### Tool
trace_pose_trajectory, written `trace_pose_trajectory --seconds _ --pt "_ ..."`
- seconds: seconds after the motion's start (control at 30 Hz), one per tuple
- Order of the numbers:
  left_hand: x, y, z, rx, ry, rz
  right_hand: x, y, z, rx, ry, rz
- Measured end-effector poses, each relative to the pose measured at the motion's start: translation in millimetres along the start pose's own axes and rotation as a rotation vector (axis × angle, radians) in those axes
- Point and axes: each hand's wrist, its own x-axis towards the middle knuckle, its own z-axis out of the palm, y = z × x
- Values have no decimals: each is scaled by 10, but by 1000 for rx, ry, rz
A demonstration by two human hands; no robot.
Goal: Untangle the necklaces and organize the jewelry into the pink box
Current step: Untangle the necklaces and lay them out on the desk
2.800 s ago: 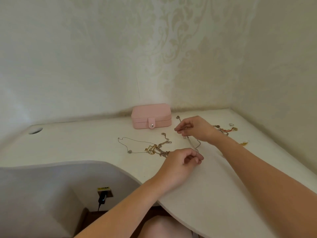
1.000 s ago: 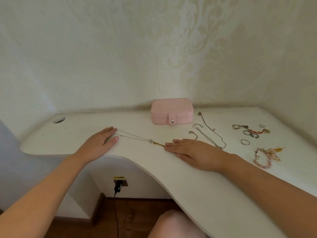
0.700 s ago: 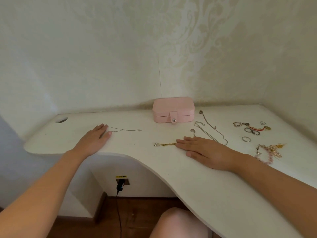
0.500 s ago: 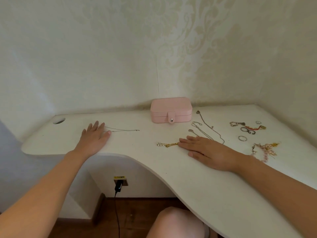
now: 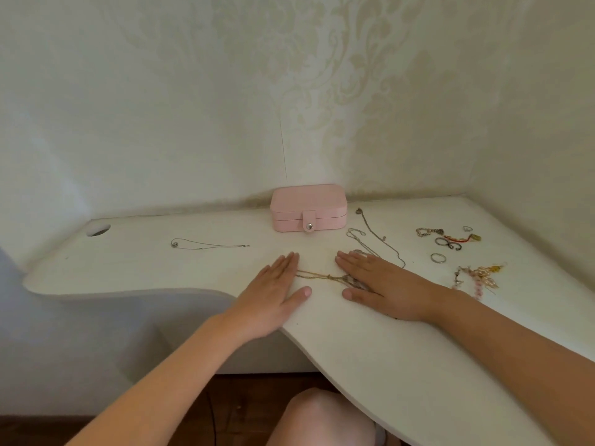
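Observation:
The pink box (image 5: 308, 207) stands closed against the wall, its snap tab facing me. A gold necklace (image 5: 322, 276) lies stretched on the white desk (image 5: 370, 349) between my hands. My left hand (image 5: 275, 292) lies flat, fingers straight, pressing the chain's left end. My right hand (image 5: 383, 284) lies flat on its right end. A thin silver necklace (image 5: 206, 244) lies alone to the left. Two more silver chains (image 5: 376, 236) lie right of the box.
Rings (image 5: 438, 258), a dark loop (image 5: 447, 243), a red-and-gold piece (image 5: 460, 238) and a pink beaded bracelet (image 5: 476, 278) lie at the right. A cable hole (image 5: 98, 229) is at the desk's far left. My knee (image 5: 322, 416) is below the desk's curved edge.
My left hand left the silver necklace at the left and came to rest flat on the gold chain beside my right hand. The right hand shifted slightly onto the chain.

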Motion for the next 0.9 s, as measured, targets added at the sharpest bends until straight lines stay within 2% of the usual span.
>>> trace_pose_trajectory --seconds 0.27,0.43,0.5,0.6,0.67,0.8,0.9 --pt "-29 -246 -79 -11 33 -75 -60 62 40 -10 71 69" --pt "-35 -364 -101 31 15 -92 -199 83 32 -13 21 100" --pt "-76 -351 -71 3 72 -34 -249 68 -14 8 58 74" --pt "-193 -249 13 -66 167 164 -279 2 -95 40 231 7" --pt "-250 -162 68 -84 174 253 -277 -37 -104 82 322 16" --pt "-270 -49 112 -90 174 283 -235 -139 30 112 261 86" --pt "-243 -73 121 -40 168 231 -184 -165 113 151 185 93"
